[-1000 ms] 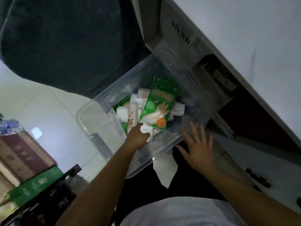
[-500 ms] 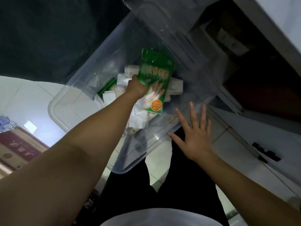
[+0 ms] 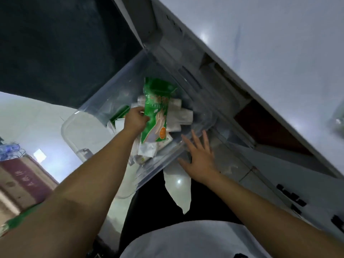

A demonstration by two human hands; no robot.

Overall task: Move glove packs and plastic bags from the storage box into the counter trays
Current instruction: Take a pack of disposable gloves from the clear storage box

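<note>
A clear plastic storage box (image 3: 104, 107) stands on the floor below the counter. Inside it my left hand (image 3: 136, 121) is shut on the left edge of a green glove pack (image 3: 156, 112) printed with a hand and an orange dot. White rolls of plastic bags (image 3: 183, 116) lie under and to the right of the pack, and another green pack (image 3: 119, 114) peeks out at the left. My right hand (image 3: 200, 158) is spread open at the box's near right rim, holding nothing.
The grey counter top (image 3: 270, 43) runs along the upper right, with an open dark cabinet (image 3: 268, 131) beneath it. The box's lid (image 3: 81, 131) lies at its left. Cardboard cartons (image 3: 22, 181) and bottles (image 3: 9, 150) sit on the floor at the left.
My left hand went from the white bags at the near side of the box to the glove pack and closed on its edge; the pack now stands steeper. My right hand stayed by the rim.
</note>
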